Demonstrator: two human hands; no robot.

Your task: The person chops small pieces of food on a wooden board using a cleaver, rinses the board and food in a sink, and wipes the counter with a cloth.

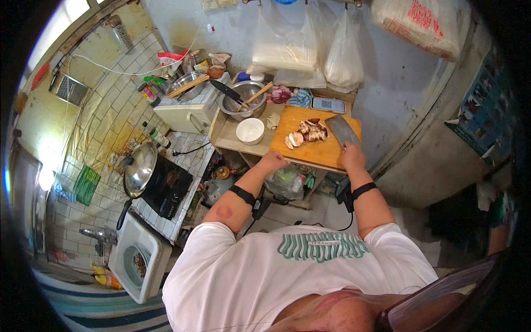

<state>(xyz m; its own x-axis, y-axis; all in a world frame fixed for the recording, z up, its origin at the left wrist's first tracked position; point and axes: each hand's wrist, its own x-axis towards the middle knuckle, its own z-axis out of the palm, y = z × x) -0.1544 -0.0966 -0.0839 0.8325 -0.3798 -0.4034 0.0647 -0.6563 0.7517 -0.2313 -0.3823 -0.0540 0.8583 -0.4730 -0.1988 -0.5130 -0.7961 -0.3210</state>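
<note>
My right hand [353, 157] grips the handle of a cleaver [342, 129], whose broad grey blade lies flat over the right side of a wooden cutting board [286, 126]. Left of the blade, a heap of cut brown-and-white mushrooms [312, 131] sits on the board. A few paler slices [293, 140] lie at the heap's left end. My left hand [274, 162] is at the board's front left edge with its fingers curled; whether anything is in it is hidden.
Left of the board stand a white bowl [250, 131] and a steel basin [242, 99] holding a black knife and chopsticks. Behind it lies a phone [328, 105]. Further left are a lidded pan [141, 166] on an induction cooker [171, 191] and a sink [155, 265].
</note>
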